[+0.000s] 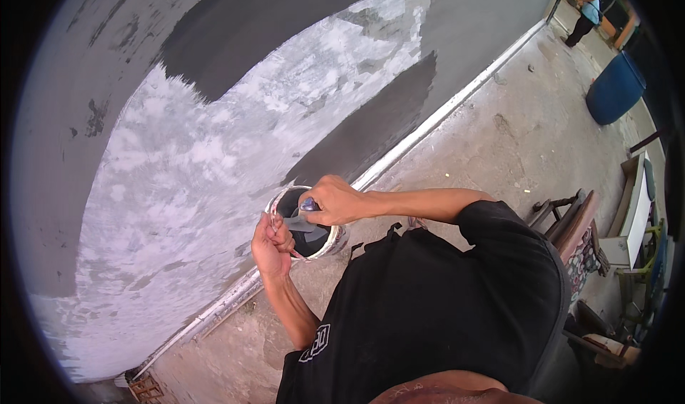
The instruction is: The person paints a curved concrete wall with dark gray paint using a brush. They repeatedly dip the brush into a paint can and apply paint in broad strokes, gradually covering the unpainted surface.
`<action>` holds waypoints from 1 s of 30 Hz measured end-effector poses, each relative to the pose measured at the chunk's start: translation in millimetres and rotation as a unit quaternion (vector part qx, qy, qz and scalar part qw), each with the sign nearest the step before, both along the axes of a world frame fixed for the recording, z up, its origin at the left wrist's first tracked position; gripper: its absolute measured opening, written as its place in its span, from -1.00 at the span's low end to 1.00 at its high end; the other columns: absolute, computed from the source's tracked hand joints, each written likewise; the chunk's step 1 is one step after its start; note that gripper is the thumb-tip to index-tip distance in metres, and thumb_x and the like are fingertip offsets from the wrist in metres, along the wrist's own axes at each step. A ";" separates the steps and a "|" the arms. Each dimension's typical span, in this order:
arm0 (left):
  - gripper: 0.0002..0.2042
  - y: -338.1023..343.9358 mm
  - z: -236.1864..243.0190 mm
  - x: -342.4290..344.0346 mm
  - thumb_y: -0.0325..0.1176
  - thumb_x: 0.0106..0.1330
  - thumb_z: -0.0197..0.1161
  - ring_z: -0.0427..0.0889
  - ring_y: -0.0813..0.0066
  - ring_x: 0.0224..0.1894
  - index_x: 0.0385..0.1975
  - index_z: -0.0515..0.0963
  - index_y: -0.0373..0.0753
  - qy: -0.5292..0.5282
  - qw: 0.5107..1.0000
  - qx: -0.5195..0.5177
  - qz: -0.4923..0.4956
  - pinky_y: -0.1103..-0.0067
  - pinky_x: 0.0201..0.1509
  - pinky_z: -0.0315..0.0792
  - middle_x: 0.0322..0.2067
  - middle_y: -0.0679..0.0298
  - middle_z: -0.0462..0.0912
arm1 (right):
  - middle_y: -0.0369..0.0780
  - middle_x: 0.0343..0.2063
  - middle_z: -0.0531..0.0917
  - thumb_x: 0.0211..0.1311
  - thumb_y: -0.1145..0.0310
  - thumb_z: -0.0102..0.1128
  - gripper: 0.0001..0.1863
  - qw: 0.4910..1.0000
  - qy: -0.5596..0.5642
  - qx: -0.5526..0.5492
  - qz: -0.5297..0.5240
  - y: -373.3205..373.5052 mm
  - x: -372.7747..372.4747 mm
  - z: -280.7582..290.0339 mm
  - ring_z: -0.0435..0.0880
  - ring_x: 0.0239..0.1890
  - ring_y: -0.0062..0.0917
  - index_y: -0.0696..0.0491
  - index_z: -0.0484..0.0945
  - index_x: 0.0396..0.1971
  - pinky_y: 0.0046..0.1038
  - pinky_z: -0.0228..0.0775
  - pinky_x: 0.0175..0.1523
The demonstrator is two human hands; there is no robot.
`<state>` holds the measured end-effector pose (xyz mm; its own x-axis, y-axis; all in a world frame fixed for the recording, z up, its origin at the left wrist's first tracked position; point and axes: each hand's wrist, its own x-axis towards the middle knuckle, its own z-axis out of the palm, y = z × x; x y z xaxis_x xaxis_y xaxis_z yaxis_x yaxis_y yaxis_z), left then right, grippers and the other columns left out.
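A whitish paint bucket (337,240), smeared on the outside and dark grey inside, is close to the wall. My left hand (273,247) has its fingers curled at the bucket's near-left rim, where a thin handle runs. In my right hand (334,200), closed above the far side of the bucket, is a blue-handled tool (309,205). Its flat grey head (301,225) points down into the bucket's mouth; whether it is a brush or a scraper I cannot tell. The wall (207,161) beside me is patchy white, with wide dark grey painted bands (264,29).
A white-splashed ledge (457,104) runs along the wall's foot beside the concrete floor (492,140). On the right are a blue barrel (616,88), a wooden chair (581,225) and piled furniture (631,211). Another person (586,11) stands at the far upper right.
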<state>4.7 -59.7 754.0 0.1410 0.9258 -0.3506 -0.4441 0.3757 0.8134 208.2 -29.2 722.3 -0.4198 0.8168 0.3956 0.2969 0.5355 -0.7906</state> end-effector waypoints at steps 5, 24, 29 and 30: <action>-0.65 10.2 -1.6 13.1 -0.08 0.52 -0.07 -0.12 0.73 -0.76 -0.45 0.36 -0.19 -0.014 0.999 0.017 -0.024 0.64 -0.68 -0.21 -0.76 0.55 0.03 | -0.05 -0.76 0.53 0.01 0.31 0.29 -0.75 0.986 0.066 -0.149 0.045 10.3 6.8 -6.3 0.52 -0.71 -0.43 0.23 0.59 -0.61 -0.29 0.31 -0.49; -0.64 1.7 7.2 24.8 -0.04 0.51 -0.10 -0.12 0.75 -0.73 -0.43 0.33 -0.18 0.004 0.999 0.006 -0.037 0.66 -0.66 -0.20 -0.74 0.57 0.03 | -0.18 -0.67 0.61 -0.02 0.35 0.30 -0.83 0.995 0.024 0.093 -0.027 -5.9 37.0 -0.8 0.58 -0.63 -0.28 0.12 0.67 -0.43 -0.36 0.38 -0.50; -0.65 4.0 8.4 22.2 -0.06 0.50 -0.09 -0.09 0.73 -0.74 -0.45 0.33 -0.18 0.009 1.000 0.004 -0.023 0.65 -0.66 -0.18 -0.76 0.56 0.03 | -0.18 -0.69 0.62 0.03 0.33 0.33 -0.76 0.986 0.039 -0.147 0.066 -3.8 21.7 -5.5 0.61 -0.65 -0.52 0.19 0.69 -0.35 -0.46 0.37 -0.50; -0.65 4.7 8.1 19.7 -0.06 0.50 -0.09 -0.09 0.73 -0.75 -0.45 0.33 -0.18 0.006 1.000 0.003 -0.023 0.65 -0.66 -0.18 -0.76 0.56 0.03 | -0.18 -0.68 0.63 0.04 0.33 0.34 -0.75 0.981 0.069 -0.172 0.061 -3.4 19.6 -7.0 0.62 -0.64 -0.56 0.21 0.69 -0.34 -0.48 0.38 -0.49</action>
<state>24.5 -55.0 762.1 0.1798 0.9206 -0.3466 -0.4172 0.3905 0.8207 227.8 -32.6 715.3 -0.4856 0.8584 0.1652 0.1247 0.2551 -0.9588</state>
